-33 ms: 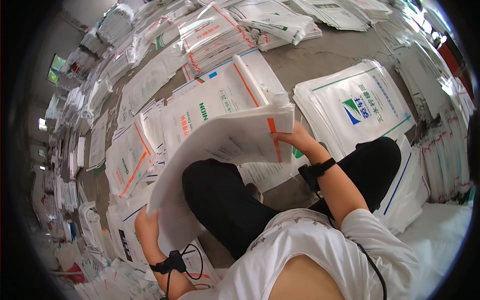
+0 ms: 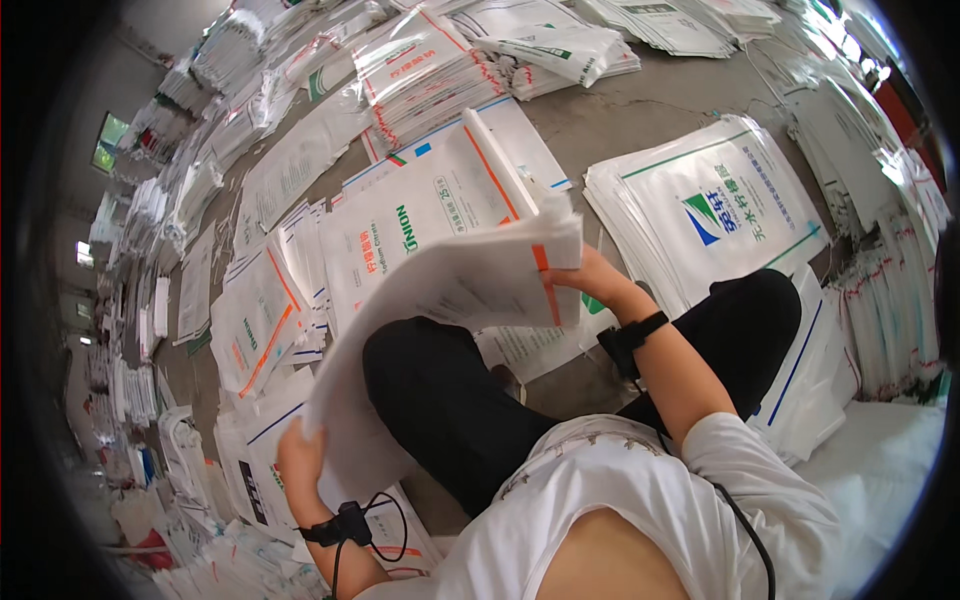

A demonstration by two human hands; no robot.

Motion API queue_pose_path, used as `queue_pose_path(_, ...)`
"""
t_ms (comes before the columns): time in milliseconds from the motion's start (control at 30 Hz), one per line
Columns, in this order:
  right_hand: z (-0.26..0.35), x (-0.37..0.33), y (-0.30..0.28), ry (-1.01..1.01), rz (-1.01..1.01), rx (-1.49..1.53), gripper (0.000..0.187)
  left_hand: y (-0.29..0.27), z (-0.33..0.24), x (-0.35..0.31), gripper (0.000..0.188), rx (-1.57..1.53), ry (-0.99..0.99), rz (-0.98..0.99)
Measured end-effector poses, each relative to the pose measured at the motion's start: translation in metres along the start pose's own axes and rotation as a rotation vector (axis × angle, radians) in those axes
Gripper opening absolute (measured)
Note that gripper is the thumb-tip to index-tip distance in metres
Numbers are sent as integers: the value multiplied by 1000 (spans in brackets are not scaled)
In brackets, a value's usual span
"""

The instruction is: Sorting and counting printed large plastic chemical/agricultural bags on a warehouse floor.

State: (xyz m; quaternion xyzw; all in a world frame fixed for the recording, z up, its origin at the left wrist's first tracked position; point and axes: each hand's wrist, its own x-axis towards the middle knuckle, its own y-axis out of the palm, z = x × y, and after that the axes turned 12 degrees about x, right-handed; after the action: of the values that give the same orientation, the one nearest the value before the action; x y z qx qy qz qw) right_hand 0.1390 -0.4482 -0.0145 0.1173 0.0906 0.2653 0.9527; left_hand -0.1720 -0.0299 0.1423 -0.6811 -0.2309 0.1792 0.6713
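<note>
A large white woven sack (image 2: 450, 275) with an orange stripe at one end bows upward between my hands. My right hand (image 2: 592, 272) is closed on its striped end, right of my knee. At the lower left, my left hand (image 2: 301, 455) grips the sack's other end; its fingers are slightly blurred and partly hidden. The sack's near part hangs beside my left knee. Just beyond lies a stack of white sacks (image 2: 385, 230) with green and orange print, its far edge curled up.
To the right is a stack of white sacks (image 2: 715, 205) with a green and blue mark. Further stacks (image 2: 425, 65) stand at the back. More piled sacks (image 2: 255, 315) lie at the left, and a tall pile (image 2: 885, 310) rises at the far right. Grey floor (image 2: 670, 100) shows between them.
My left hand has shifted slightly to the right with its end of the sack. My right hand has hardly moved.
</note>
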Motion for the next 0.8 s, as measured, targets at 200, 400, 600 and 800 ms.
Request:
queue_pose_path(200, -12, -11, -2, 15, 29, -140, 40, -22, -29, 5, 36, 203, -8, 428)
queue_pose_path(400, -12, -14, -6, -52, 65, -198, 39, -118, -152, 27, 46, -282, 178, -23)
queue_pose_path(600, 17, -31, 0, -27, 103, -185, 41, -57, -304, 67, 54, -74, 1016, 43)
queue_pose_path(800, 26, -40, -11, -89, 183, -280, 72, 32, -346, 70, 50, 69, 1000, 208)
